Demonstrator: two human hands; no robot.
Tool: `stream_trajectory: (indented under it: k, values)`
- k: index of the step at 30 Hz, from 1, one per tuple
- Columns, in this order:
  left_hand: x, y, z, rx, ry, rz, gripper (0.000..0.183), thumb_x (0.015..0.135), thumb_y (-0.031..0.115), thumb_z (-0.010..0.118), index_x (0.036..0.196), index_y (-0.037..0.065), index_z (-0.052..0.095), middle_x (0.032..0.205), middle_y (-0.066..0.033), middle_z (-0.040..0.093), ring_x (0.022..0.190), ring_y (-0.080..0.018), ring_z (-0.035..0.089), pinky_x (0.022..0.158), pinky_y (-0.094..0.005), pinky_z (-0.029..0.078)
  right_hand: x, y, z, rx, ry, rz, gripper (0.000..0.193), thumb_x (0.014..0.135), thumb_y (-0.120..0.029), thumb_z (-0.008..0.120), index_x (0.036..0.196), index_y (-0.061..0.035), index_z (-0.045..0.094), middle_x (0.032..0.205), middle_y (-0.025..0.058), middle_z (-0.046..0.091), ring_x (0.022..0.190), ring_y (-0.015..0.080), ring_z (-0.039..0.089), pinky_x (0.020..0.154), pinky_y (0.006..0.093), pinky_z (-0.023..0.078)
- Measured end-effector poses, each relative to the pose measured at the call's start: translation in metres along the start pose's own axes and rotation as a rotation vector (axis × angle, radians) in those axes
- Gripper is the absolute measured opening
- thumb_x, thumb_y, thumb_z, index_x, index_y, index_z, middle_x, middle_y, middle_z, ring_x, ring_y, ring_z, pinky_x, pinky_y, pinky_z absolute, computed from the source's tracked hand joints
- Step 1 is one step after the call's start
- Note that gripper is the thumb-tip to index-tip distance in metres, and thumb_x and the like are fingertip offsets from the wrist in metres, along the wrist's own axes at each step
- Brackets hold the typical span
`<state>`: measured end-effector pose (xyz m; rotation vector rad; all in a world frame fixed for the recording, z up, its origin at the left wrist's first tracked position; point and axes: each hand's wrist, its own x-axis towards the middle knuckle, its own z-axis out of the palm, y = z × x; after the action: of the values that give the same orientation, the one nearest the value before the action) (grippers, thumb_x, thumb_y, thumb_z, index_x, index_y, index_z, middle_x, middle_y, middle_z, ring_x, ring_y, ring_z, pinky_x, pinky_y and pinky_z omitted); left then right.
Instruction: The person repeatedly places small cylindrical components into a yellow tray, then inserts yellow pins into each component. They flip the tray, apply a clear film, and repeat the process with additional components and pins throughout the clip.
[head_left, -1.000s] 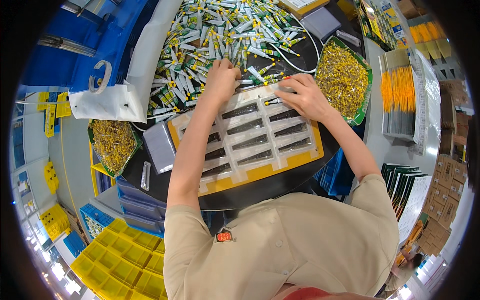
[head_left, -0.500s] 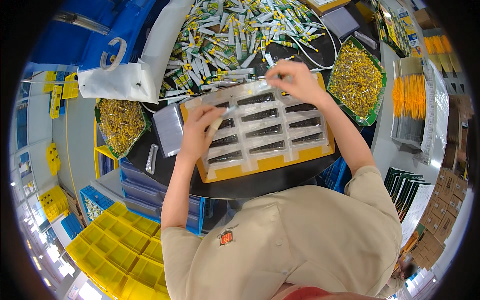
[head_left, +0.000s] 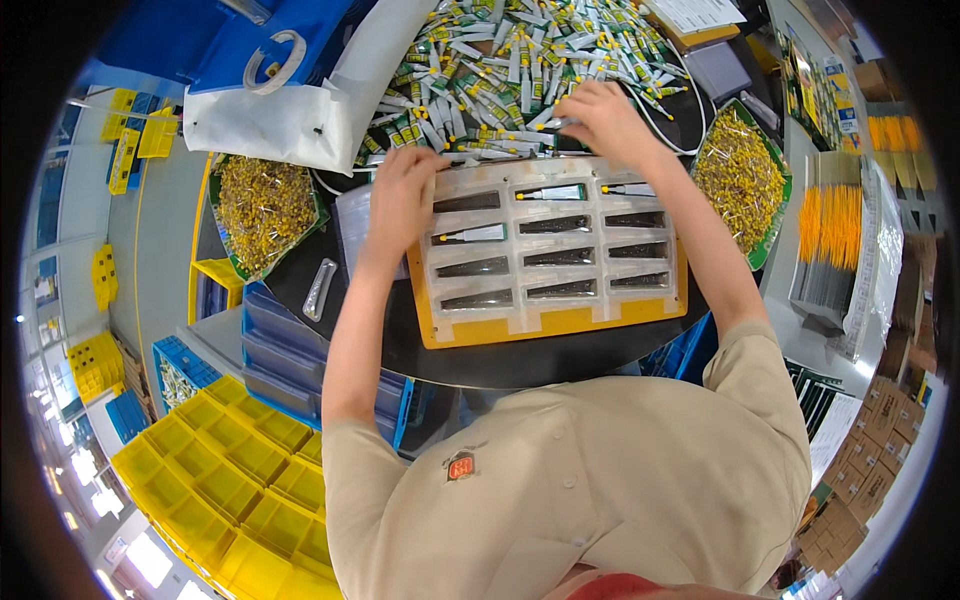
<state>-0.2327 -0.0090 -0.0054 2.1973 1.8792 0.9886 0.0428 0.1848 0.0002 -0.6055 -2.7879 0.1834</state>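
A clear plastic tray (head_left: 517, 252) with tapered compartments lies on a yellow board (head_left: 470, 333) in front of me. Three small white-and-green tubes with yellow caps lie in it: one tube (head_left: 550, 193) at top middle, another tube (head_left: 475, 235) in the left column, and a third (head_left: 628, 188) at top right, partly behind my forearm. My left hand (head_left: 405, 190) is curled at the tray's far left corner, its fingertips partly hidden. At the near edge of the tube pile (head_left: 520, 75), my right hand (head_left: 605, 120) has its fingertips closed on a tube (head_left: 550, 124).
Green-edged containers of small yellow-tipped pieces stand at left (head_left: 262, 215) and right (head_left: 740, 175). A white sheet-covered roll (head_left: 265, 125) is at far left. A clear plastic strip (head_left: 319, 289) lies on the black table (head_left: 450, 367). Yellow bins (head_left: 225, 480) are stacked at lower left.
Three tubes now lie in compartments of the tray. Both hands have moved off the tray's middle, the right onto the pile and the left to the far left corner.
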Motion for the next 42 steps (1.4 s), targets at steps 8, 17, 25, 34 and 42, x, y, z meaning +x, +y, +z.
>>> stream_trajectory:
  k: [8, 17, 25, 34, 42]
  values:
    - [0.074, -0.033, 0.048, 0.452, -0.239, -0.421, 0.048, 0.085, 0.039, 0.072, 0.109, 0.000, 0.057, 0.103, -0.0190, 0.065, 0.104, -0.0348, 0.062, 0.078, -0.0467, 0.055, 0.028, -0.101, 0.022, 0.233, 0.093, -0.174, 0.011, 0.071, -0.019, 0.074, 0.081, -0.0135, 0.071, 0.084, 0.0036, 0.060, 0.092, 0.0232, 0.059, 0.079, 0.0401, 0.045]
    - [0.087, -0.028, 0.103, 0.532, -0.241, -0.474, 0.035, 0.087, 0.015, 0.065, 0.117, -0.001, 0.054, 0.113, -0.0242, 0.060, 0.106, -0.0412, 0.059, 0.086, -0.0579, 0.047, 0.037, -0.039, 0.021, 0.289, -0.259, 0.398, 0.014, 0.087, -0.020, 0.066, 0.093, -0.0085, 0.072, 0.096, 0.0117, 0.070, 0.102, 0.0284, 0.063, 0.087, 0.0461, 0.049]
    - [0.048, -0.008, 0.043, -0.147, 0.054, -0.213, 0.037, 0.086, 0.001, 0.062, 0.122, 0.009, 0.063, 0.108, -0.0160, 0.061, 0.093, -0.0339, 0.064, 0.077, -0.0420, 0.052, -0.069, -0.062, -0.027, 0.714, -0.102, 0.325, 0.015, 0.083, -0.019, 0.076, 0.094, -0.0089, 0.071, 0.093, 0.0056, 0.068, 0.091, 0.0232, 0.061, 0.083, 0.0368, 0.048]
    - [-0.062, 0.077, -0.008, -0.281, -0.203, -0.147, 0.040, 0.080, -0.001, 0.069, 0.117, 0.013, 0.070, 0.101, -0.0077, 0.063, 0.090, -0.0282, 0.062, 0.077, -0.0364, 0.050, -0.026, -0.062, 0.017, 0.366, 0.073, 0.056, 0.012, 0.078, -0.021, 0.075, 0.086, -0.0120, 0.073, 0.085, 0.0070, 0.063, 0.093, 0.0275, 0.059, 0.084, 0.0419, 0.047]
    - [-0.086, 0.089, -0.008, -0.066, -0.096, -0.029, 0.037, 0.079, -0.002, 0.069, 0.113, 0.014, 0.072, 0.098, -0.0076, 0.064, 0.091, -0.0289, 0.060, 0.081, -0.0386, 0.049, 0.062, -0.052, 0.060, 0.214, 0.172, 0.261, 0.024, 0.083, -0.016, 0.070, 0.105, -0.0057, 0.068, 0.096, 0.0114, 0.066, 0.086, 0.0308, 0.066, 0.076, 0.0400, 0.054]
